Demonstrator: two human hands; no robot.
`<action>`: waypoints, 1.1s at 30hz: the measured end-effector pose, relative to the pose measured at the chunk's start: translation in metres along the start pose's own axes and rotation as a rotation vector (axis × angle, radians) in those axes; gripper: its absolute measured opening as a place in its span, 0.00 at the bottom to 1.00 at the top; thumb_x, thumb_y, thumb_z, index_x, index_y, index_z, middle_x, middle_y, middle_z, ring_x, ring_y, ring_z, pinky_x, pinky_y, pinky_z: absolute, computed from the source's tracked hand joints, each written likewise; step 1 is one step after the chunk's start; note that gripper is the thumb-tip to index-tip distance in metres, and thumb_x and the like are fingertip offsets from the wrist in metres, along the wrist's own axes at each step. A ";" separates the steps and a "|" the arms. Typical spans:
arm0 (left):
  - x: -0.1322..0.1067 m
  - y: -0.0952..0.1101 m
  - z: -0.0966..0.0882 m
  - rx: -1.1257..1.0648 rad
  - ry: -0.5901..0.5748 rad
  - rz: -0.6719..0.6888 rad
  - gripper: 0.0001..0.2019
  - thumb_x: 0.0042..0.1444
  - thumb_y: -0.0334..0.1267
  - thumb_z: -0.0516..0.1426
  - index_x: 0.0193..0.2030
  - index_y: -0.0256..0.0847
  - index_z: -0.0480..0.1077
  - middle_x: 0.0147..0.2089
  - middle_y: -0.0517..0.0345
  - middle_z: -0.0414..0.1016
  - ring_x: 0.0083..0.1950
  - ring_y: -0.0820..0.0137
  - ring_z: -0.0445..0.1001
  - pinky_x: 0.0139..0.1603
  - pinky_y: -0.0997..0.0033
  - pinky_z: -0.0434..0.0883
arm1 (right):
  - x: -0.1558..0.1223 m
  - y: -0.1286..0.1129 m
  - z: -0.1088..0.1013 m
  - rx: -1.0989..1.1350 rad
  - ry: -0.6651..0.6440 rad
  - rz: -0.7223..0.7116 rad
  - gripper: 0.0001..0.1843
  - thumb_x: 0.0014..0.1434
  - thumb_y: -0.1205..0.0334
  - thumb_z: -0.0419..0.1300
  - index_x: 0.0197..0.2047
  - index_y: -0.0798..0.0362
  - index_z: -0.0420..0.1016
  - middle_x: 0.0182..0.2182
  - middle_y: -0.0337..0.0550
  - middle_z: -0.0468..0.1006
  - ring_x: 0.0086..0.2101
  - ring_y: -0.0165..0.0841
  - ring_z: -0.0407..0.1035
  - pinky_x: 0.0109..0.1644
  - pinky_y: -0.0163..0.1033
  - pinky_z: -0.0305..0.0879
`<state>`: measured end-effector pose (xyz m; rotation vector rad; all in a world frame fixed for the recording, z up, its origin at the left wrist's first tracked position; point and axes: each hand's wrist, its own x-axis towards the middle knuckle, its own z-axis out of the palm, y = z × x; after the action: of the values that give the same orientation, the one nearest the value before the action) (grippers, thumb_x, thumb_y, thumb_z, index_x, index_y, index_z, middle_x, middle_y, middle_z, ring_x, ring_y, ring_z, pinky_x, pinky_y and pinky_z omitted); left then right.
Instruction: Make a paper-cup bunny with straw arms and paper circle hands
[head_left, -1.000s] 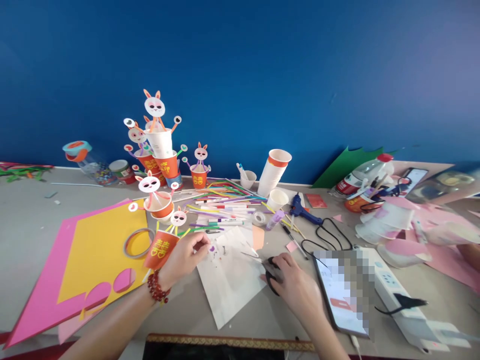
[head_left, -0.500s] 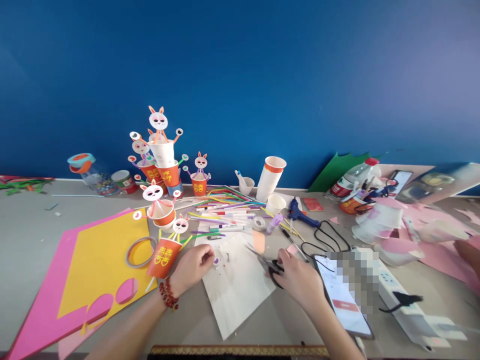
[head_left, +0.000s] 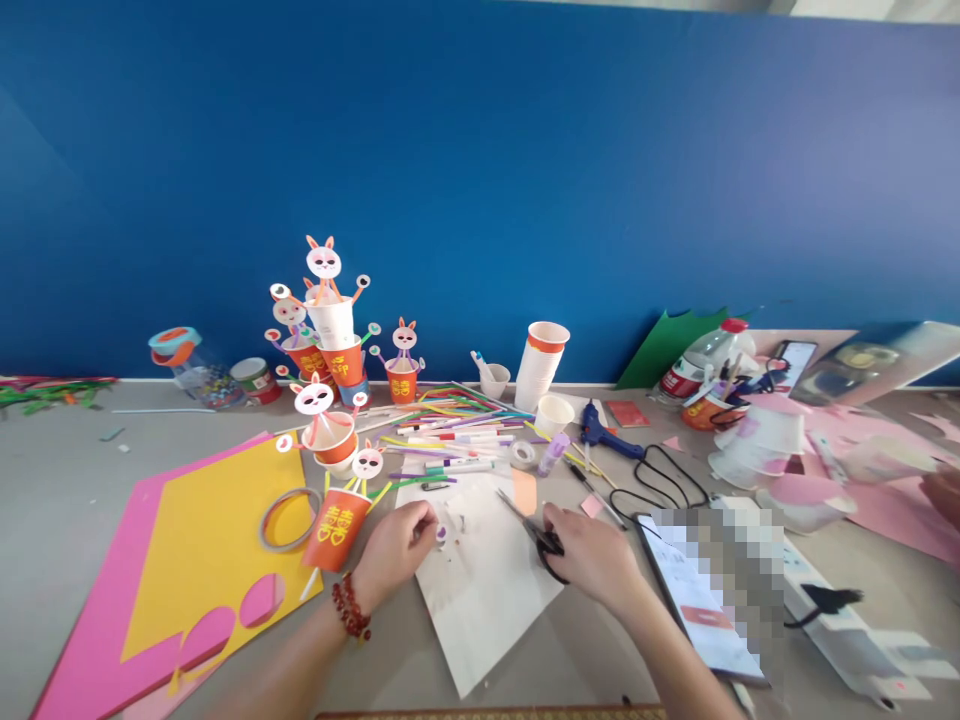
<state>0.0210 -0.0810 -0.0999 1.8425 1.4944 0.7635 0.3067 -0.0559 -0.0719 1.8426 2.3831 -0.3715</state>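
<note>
My left hand (head_left: 396, 545), with a red bead bracelet on the wrist, rests on the table with its fingers pinched on a small purple paper piece (head_left: 441, 533). It lies beside an orange paper cup rabbit (head_left: 339, 513) that leans on the yellow sheet. My right hand (head_left: 592, 552) is closed round the black handles of a pair of scissors (head_left: 534, 533), whose blades point left over a white sheet of paper (head_left: 484, 585). Small scraps lie on that sheet between my hands.
Yellow paper on pink paper (head_left: 191, 545) and a tape ring (head_left: 287, 518) lie at left. Cup rabbits (head_left: 330, 330), coloured straws and markers (head_left: 457, 420), stacked cups (head_left: 541, 365), a blue glue gun (head_left: 604, 432), a phone (head_left: 701, 600) and a power strip (head_left: 840, 625) crowd the table.
The view has tilted up, so everything sits lower in the frame. My right hand has taken up the scissors and turned their blades toward the left. My left hand keeps its pinch.
</note>
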 end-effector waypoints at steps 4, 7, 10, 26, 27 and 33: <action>0.000 -0.004 0.002 -0.030 0.021 -0.007 0.07 0.60 0.37 0.52 0.30 0.42 0.64 0.29 0.58 0.72 0.31 0.66 0.71 0.31 0.72 0.63 | 0.006 0.001 0.009 0.204 0.034 0.033 0.06 0.53 0.65 0.60 0.35 0.51 0.67 0.28 0.39 0.77 0.30 0.35 0.71 0.27 0.34 0.46; 0.001 -0.007 0.004 -0.055 0.037 -0.016 0.08 0.60 0.37 0.51 0.30 0.42 0.64 0.29 0.58 0.72 0.32 0.66 0.72 0.33 0.71 0.64 | 0.006 0.009 0.015 0.352 0.021 -0.021 0.05 0.52 0.64 0.61 0.31 0.51 0.66 0.25 0.36 0.75 0.27 0.32 0.69 0.28 0.33 0.50; 0.002 -0.009 0.006 -0.080 0.046 -0.017 0.07 0.60 0.37 0.51 0.30 0.42 0.64 0.29 0.58 0.73 0.32 0.67 0.72 0.33 0.72 0.65 | 0.003 0.008 0.018 0.430 0.029 -0.090 0.04 0.54 0.64 0.59 0.30 0.51 0.67 0.23 0.35 0.73 0.26 0.32 0.68 0.28 0.33 0.55; 0.003 -0.017 0.010 -0.126 0.071 0.009 0.05 0.58 0.34 0.52 0.31 0.41 0.65 0.29 0.59 0.70 0.32 0.67 0.70 0.32 0.73 0.64 | 0.038 -0.050 0.036 -0.092 0.282 -0.432 0.07 0.60 0.74 0.58 0.35 0.54 0.75 0.35 0.47 0.78 0.39 0.41 0.70 0.39 0.40 0.63; 0.004 -0.018 0.010 -0.132 0.072 0.009 0.05 0.58 0.34 0.52 0.31 0.41 0.65 0.30 0.58 0.71 0.32 0.68 0.70 0.31 0.73 0.64 | 0.037 -0.047 0.034 -0.094 0.293 -0.396 0.08 0.59 0.75 0.58 0.37 0.55 0.75 0.36 0.48 0.78 0.40 0.42 0.70 0.39 0.41 0.63; 0.005 -0.019 0.010 -0.152 0.079 0.017 0.06 0.58 0.35 0.52 0.30 0.41 0.65 0.28 0.59 0.70 0.32 0.67 0.69 0.33 0.72 0.64 | 0.033 -0.065 0.025 0.100 0.243 -0.519 0.10 0.60 0.73 0.57 0.40 0.51 0.75 0.39 0.43 0.77 0.42 0.37 0.68 0.44 0.37 0.61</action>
<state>0.0176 -0.0739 -0.1209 1.7312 1.4297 0.9414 0.2336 -0.0466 -0.0957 1.3384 3.0533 -0.3257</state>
